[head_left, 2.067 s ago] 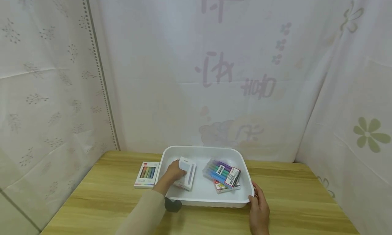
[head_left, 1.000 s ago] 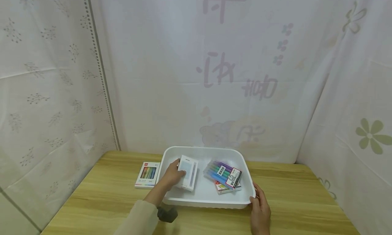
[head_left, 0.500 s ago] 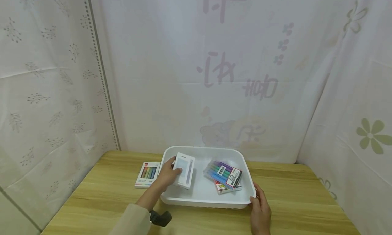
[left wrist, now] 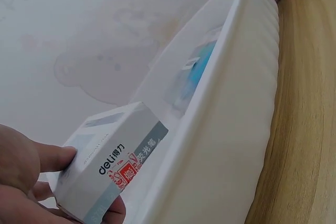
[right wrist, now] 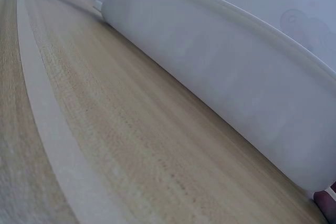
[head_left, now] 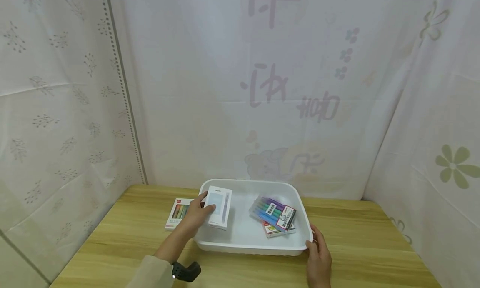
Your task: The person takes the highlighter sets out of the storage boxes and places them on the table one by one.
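Observation:
My left hand (head_left: 198, 215) grips a white highlighter box (head_left: 220, 209) by its left side, thumb on the top face. The box is tilted, over the left part of the white plastic tray (head_left: 243, 249). In the left wrist view the lettered end of the highlighter box (left wrist: 118, 167) faces the camera. My right hand (head_left: 318, 259) holds the tray's front right corner, thumb on the rim and fingers along the outer side. Inside the tray at right, a clear pack of coloured pens (head_left: 272, 213) lies across a small white-and-red box (head_left: 269, 230).
A white box with coloured sticks pictured on its front (head_left: 176, 215) lies left of the tray, partly behind my left hand. The wooden table (head_left: 360, 238) ends at a pale printed curtain (head_left: 195, 113) at the back and sides.
My left hand has raised the highlighter box off the tray floor and carried it left, towards the tray's left wall. My right hand has kept its hold on the corner.

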Demonstrator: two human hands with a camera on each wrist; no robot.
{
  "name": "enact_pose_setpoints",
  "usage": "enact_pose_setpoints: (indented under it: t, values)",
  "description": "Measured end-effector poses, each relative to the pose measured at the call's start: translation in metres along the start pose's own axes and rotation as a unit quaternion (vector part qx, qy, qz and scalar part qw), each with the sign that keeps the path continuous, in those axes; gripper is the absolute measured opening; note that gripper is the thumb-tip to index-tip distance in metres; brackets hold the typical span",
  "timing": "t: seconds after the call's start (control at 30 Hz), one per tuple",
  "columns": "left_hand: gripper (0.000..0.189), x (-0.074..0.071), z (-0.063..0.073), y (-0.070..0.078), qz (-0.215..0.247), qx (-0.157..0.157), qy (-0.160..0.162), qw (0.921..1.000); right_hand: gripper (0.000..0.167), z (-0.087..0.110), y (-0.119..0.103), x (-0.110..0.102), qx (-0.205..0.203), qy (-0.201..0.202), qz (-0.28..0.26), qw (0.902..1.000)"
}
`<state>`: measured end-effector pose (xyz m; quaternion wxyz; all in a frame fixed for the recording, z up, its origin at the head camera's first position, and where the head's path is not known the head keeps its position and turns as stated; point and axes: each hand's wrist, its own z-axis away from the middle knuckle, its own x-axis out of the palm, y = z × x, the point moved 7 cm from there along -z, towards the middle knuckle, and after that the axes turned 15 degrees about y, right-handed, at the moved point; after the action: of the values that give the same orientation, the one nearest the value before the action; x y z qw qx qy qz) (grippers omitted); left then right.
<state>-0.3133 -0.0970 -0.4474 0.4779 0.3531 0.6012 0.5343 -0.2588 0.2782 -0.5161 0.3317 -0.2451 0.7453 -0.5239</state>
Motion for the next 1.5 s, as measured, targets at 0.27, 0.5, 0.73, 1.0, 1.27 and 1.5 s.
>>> enact_pose_setpoints:
  t: [0.27, 0.5, 0.73, 1.0, 1.27, 1.5]
  values:
    - [0.062, -0.013, 0.003, 0.0, 0.02, -0.026, 0.004, 0.9994, 0.049, 0.001, 0.0, 0.0, 0.001, 0.001, 0.001, 1.0]
    - [0.064, -0.025, 0.006, 0.001, 0.02, -0.045, 0.013, 0.9987, 0.049, 0.001, 0.001, 0.002, 0.008, -0.008, 0.003, 0.9999]
    - [0.066, -0.033, 0.005, 0.003, 0.044, -0.047, 0.004, 0.9979, 0.049, 0.001, 0.0, 0.002, 0.01, -0.005, 0.002, 0.9999]
    - [0.065, -0.047, 0.001, 0.002, 0.046, -0.04, 0.002, 0.9982, 0.05, 0.001, -0.001, 0.001, 0.009, -0.01, -0.001, 0.9999]
    - [0.066, -0.061, -0.005, -0.004, 0.06, -0.042, -0.012, 0.9973, 0.05, 0.0, -0.001, 0.0, -0.001, -0.008, -0.01, 0.9999]
    - [0.067, -0.076, -0.009, -0.009, 0.043, -0.037, -0.004, 0.9984, 0.05, -0.001, -0.001, -0.001, 0.003, -0.009, -0.011, 0.9999]
